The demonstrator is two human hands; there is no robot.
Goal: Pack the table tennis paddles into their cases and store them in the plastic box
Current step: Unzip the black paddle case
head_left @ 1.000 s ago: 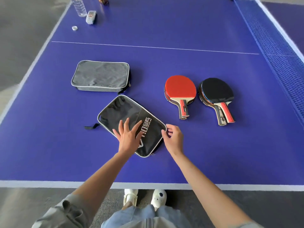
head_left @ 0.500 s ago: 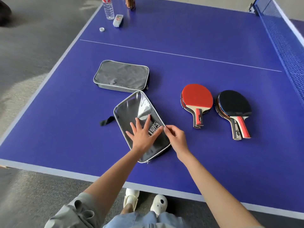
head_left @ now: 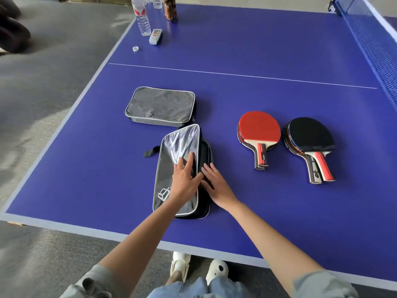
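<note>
Black glossy case (head_left: 171, 168), white piping, flat

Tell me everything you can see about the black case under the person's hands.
The black case lies flat near the table's front edge, long side pointing away. It looks like glossy fabric with silver piping, a white logo and a black strap at its left. Its right edge seems partly open. The left hand presses its top; the right hand touches that edge.
</note>
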